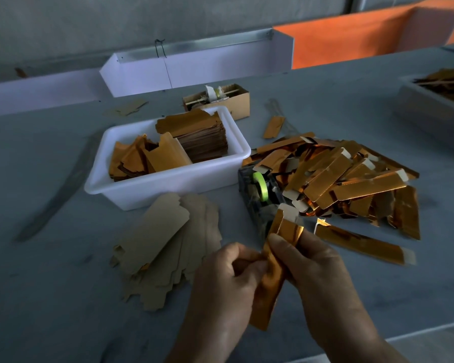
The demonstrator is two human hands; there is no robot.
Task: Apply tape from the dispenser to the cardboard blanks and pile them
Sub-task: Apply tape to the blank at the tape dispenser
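Both hands hold one folded gold cardboard blank point(269, 289) upright over the grey table, close to me. My left hand point(228, 281) pinches its left edge; my right hand point(317, 268) grips it from the right near the top. Just beyond it stands the dark tape dispenser point(260, 197) with a green tape roll point(262, 188). A heap of folded gold blanks point(351, 179) lies to the dispenser's right, and one folded blank point(359, 242) lies apart in front of it. Flat brown blanks point(168, 244) are fanned out to the left.
A white tub point(165, 183) behind the flat blanks holds more stacked blanks. A small cardboard box point(231, 100) sits behind it. A grey tray point(435, 111) of blanks stands at the far right. White and orange bins line the back. The table's front edge runs at lower right.
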